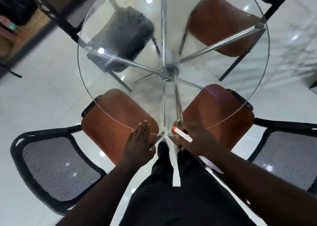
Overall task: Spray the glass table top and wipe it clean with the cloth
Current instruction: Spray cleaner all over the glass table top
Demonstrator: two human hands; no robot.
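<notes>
A round glass table top (140, 95) lies below me on chrome legs that meet at a hub (169, 72). Fine spray droplets (109, 42) speckle its left side. My left hand (139, 143) rests flat at the near rim, fingers straight and together, holding nothing. My right hand (197, 140) is at the near rim too, closed around a white spray bottle (183, 135) whose orange-red nozzle tip points toward the table's middle. No cloth shows in this view.
Four chairs ring the table, seen through the glass: a black seat (123, 36) far left, brown seats far right (223, 24), near left (109, 122) and near right (223, 109). Their mesh backs (56, 167) flank my legs. Glossy white floor all round.
</notes>
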